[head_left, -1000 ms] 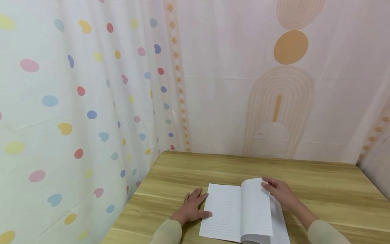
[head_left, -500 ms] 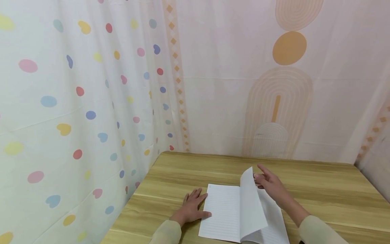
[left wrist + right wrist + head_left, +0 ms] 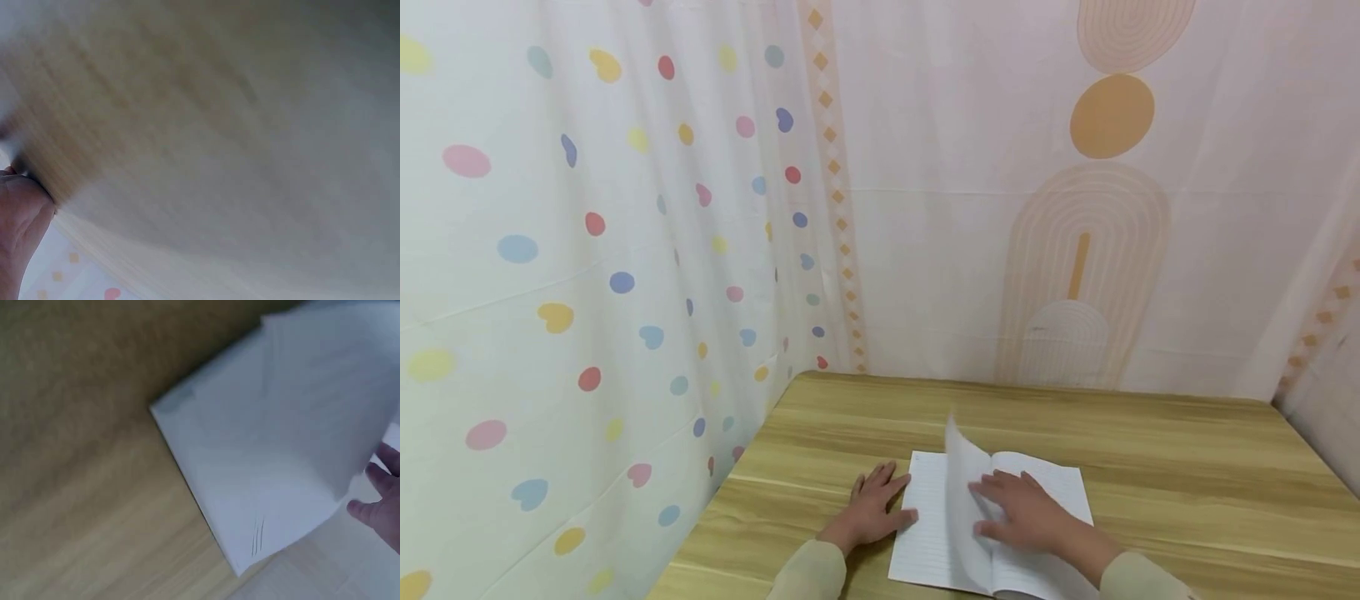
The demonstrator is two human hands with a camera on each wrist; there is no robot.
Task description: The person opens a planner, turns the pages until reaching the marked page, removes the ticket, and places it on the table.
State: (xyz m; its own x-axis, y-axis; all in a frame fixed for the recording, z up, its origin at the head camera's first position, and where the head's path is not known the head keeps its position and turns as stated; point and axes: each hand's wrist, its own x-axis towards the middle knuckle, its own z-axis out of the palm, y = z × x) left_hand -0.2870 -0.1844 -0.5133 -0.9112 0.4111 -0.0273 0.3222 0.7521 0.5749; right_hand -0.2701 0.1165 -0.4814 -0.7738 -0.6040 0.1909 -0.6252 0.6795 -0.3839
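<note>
An open notebook (image 3: 925,517) with white lined pages lies on the wooden table. One page (image 3: 966,508) stands up from the spine, curved and leaning left, its top corner blurred. My left hand (image 3: 874,507) lies with fingers spread on the table at the notebook's left edge, thumb on the left page. Over the right half my right hand (image 3: 1022,510) has its fingers extended, the tips at the raised page's right side. In the right wrist view the right hand (image 3: 384,500) shows by the lifted sheet (image 3: 331,394). Just part of the left hand (image 3: 22,219) appears in the left wrist view.
The wooden tabletop (image 3: 1195,475) extends around the notebook. A curtain with coloured dots (image 3: 625,208) hangs along the left side. Behind the table hangs a pale curtain with arch shapes (image 3: 925,250).
The lifted page has swung from the right half, past upright, to lean left. My right hand has moved left and nearer with it, fingers now extended. The left hand has stayed in place.
</note>
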